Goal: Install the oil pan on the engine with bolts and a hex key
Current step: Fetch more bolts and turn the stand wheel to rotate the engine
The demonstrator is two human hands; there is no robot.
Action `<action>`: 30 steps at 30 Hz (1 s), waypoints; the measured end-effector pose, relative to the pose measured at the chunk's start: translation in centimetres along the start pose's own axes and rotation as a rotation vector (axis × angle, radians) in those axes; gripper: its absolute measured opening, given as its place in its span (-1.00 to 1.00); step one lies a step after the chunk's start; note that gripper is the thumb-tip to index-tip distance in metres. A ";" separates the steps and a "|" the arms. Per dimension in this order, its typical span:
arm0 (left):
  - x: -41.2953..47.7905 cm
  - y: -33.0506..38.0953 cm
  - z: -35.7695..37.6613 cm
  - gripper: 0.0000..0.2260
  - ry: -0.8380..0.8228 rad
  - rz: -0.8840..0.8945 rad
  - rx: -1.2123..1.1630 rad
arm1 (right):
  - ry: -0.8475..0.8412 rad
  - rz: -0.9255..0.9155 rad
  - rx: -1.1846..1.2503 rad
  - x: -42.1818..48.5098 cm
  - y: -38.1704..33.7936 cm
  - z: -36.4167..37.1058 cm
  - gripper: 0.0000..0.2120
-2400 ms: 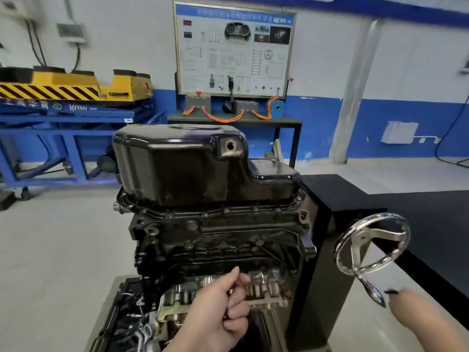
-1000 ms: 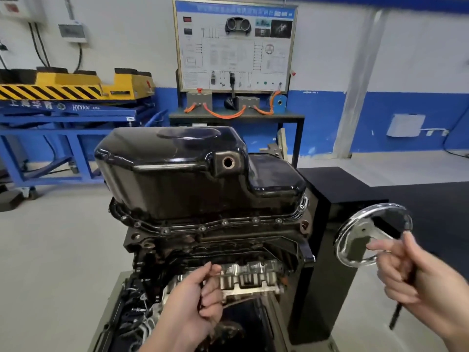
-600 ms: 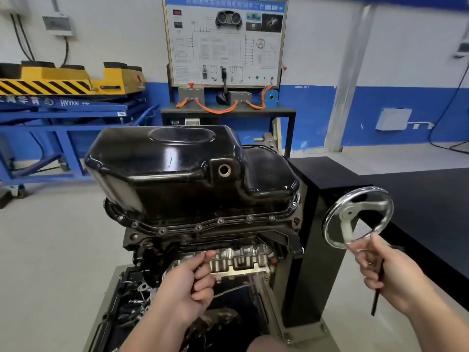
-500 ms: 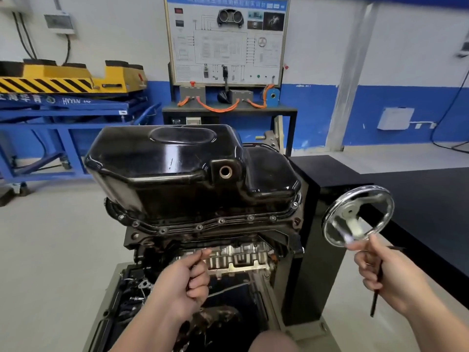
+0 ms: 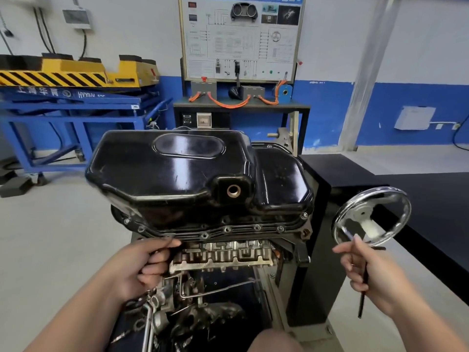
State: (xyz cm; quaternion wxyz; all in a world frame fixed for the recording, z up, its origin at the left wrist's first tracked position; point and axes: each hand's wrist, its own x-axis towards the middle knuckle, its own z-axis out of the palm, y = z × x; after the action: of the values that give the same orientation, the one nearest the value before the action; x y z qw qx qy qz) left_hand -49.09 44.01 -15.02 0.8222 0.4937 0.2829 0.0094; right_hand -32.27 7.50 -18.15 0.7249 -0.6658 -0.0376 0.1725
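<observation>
Bordering oil pan (image 5: pixel 182 174) flange, left hand (image 5: pixel 137 265); hex key (image 5: pixel 362 293) (right hand (image 5: pixel 375 275)) apart.

One oil pan (image 5: pixel 177 174), one engine (image 5: pixel 228 252), one hex key (image 5: pixel 363 288), two hands (image 5: pixel 137 265) (image 5: pixel 368 273)

A white wall (image 5: pixel 132 34) is running across the back, a blue band (image 5: pixel 330 110) covering its lower part. A pale grey floor (image 5: pixel 50 237) is lying evenly lit beneath. At the floor's far left edge a blue steel frame (image 5: pixel 76 104) is carrying a yellow platform (image 5: pixel 76 69) with black hazard stripes. At the middle of the far edge a dark table (image 5: pixel 241 109) is holding up a framed wiring board (image 5: pixel 241 39), orange cables (image 5: pixel 228 105) looping along the tabletop. A grey column (image 5: pixel 368 72) is rising to the right, a white box (image 5: pixel 415 118) is hanging on the band, and a black worktop (image 5: pixel 431 199) is stretching along the floor's right edge
</observation>
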 end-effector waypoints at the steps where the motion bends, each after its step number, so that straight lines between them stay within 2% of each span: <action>1: -0.1 0.4 -0.9 -0.80 0.017 0.009 0.053 | -0.004 0.001 -0.002 0.0 0.0 0.1 -0.54; 7: -1.0 1.7 -4.5 -0.84 0.096 0.064 0.082 | -0.025 -0.027 -0.015 -0.5 -0.4 0.1 -0.55; 16: -1.2 -0.8 -2.5 -0.88 -0.020 0.004 0.048 | 0.016 -0.077 0.006 -1.4 0.6 2.4 -0.56; 18: -1.0 -1.2 -2.5 -0.89 -0.048 -0.009 0.023 | 0.095 -0.067 0.017 -1.3 1.3 3.1 -0.56; 20: -0.8 -1.5 -2.6 -0.89 -0.076 -0.028 0.012 | 0.282 -0.112 -0.037 -1.0 1.4 3.2 -0.60; 23: -0.5 -1.5 -2.2 -0.90 -0.124 -0.088 0.027 | 0.727 -0.373 -0.436 -0.4 0.3 2.1 -0.68; 25: -0.1 -1.2 -1.8 -0.90 -0.156 -0.123 0.043 | 0.910 -0.560 -0.770 0.3 -1.0 0.9 -0.69; 27: 0.5 -0.7 -1.4 -0.86 -0.189 -0.141 0.027 | 0.949 -0.546 -1.031 1.7 -2.4 -0.3 -0.61; 30: 1.4 -0.5 -0.8 -0.82 -0.228 -0.121 -0.004 | 0.900 -0.411 -1.339 3.5 -3.2 -1.8 -0.54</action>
State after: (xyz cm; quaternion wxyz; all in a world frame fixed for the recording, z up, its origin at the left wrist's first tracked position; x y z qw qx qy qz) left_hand -48.43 44.78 -16.35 0.8490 0.4721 0.2168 -0.0960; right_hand -27.77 6.64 -15.82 0.1382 -0.9414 0.0402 -0.3050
